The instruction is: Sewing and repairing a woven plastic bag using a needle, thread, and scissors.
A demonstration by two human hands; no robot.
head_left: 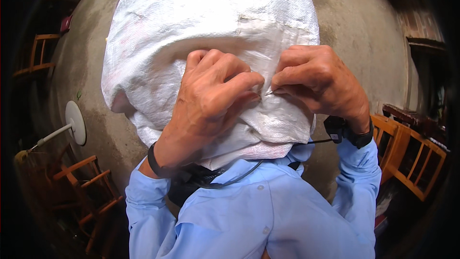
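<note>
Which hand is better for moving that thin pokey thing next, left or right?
Probably the right hand: it already pinches the thin, needle-like thing against the white sack. The left hand is close beside it, on the sack, so it looks better placed for steadying.

A home is suggested, most likely a plainly furnished room, though a small home workshop cannot be ruled out. Slatted wooden furniture is placed along both sides, with a chair (pixel 75 167) seen at the left. A white round-footed stand (pixel 76 121) is set nearby, on a bare, stained concrete-like floor (pixel 82 62).
</note>
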